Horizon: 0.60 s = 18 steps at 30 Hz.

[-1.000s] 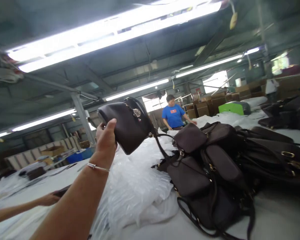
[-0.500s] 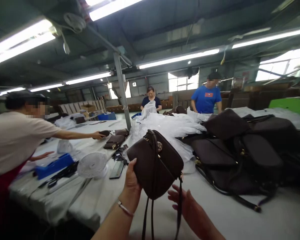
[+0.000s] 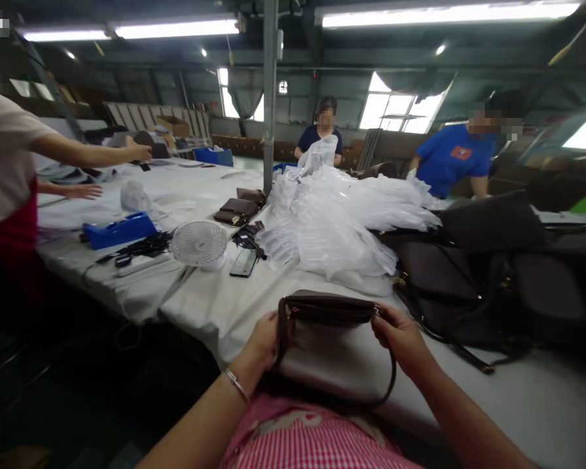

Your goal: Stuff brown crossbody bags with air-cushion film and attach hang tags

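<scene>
In the lower middle of the frame is a brown bag, its long side seen from above. The left hand grips its left end — the fingertips are hidden — and the right hand pinches its right corner, near the metal ring. A strap hangs below. Clear plastic lies in the centre, more bags at right, and a fan beside a phone left of centre.

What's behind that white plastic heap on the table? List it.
Behind the white plastic heap, a person in a dark top and, further right, one in a blue shirt show, plus part of a brown item. The heap hides the tabletop just behind it.
</scene>
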### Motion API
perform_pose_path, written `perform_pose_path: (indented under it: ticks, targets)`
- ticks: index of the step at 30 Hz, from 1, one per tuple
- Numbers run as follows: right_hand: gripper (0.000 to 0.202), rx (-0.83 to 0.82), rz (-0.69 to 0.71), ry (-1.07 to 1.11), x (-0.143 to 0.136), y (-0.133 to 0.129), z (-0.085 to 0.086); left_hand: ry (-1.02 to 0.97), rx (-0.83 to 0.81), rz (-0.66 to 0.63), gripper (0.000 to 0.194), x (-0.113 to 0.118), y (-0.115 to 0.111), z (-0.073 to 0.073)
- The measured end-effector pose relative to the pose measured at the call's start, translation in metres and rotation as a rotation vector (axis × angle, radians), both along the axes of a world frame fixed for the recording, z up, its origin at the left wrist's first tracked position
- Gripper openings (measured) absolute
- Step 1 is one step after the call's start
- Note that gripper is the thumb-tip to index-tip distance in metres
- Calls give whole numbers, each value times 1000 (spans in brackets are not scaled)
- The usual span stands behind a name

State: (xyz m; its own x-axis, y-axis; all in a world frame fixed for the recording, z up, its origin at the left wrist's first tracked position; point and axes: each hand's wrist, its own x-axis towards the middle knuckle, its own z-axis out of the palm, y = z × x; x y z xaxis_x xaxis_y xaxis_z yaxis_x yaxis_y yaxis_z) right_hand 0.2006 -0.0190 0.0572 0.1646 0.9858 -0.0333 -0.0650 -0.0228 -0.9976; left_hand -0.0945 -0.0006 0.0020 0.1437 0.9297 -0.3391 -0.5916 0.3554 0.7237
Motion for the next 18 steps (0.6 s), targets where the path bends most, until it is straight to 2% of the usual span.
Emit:
perform_pose_path:
  ticks: [3, 6, 8, 10, 12, 13, 18]
  targets:
    - [55, -90, -123, 98, 0, 9, -13, 30, 36, -112, 34, -14, -1, 15]
    - [42, -126, -127, 168, -7, 17, -8, 125, 196, -183, 43, -7, -3, 40]
    - [39, -124, -85, 160, -11, 21, 2, 230, 311, -133, 44, 3, -2, 54]
    - [41, -104, -48, 101, -11, 24, 10, 333, 352, -33, 37, 11, 2, 64]
    - [45, -80, -19, 28, -6, 26, 12, 415, 344, 31, 29, 11, 8, 68]
    - [45, -72, -20, -7, -1, 27, 9, 440, 332, 21, 27, 9, 11, 69]
    - [46, -86, -92, -203, 22, 26, -18, 486, 301, -60, 22, -13, 17, 66]
